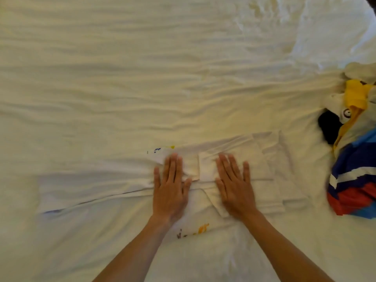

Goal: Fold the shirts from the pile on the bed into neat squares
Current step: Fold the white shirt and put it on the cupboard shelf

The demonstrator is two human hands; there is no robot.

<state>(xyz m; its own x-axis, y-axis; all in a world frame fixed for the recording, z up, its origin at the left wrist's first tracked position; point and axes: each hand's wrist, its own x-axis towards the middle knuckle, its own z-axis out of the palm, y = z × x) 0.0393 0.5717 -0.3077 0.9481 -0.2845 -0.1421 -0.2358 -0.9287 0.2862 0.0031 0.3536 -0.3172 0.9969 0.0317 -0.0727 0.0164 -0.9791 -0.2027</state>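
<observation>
1. Wide bed [142, 68] under a rumpled cream sheet, filling the whole view
2. Left hand [171, 184] and right hand [234, 184] side by side, both flat, fingers straight and lightly spread, palms pressing down on a white shirt [91, 190]; nothing pinched or gripped
3. White shirt lying across the near middle of the bed, long and narrow, sides and sleeves seemingly folded in already, small coloured print peeking out at its edges
4. Probably thin, light, limp cloth: easy to crease, quick to slide or spring open on the sheet; best taken by pinching an end at both corners, then folded over and pressed flat
5. Pile of shirts [354, 159] at the far right edge, well apart: yellow, black, blue, red, white
</observation>
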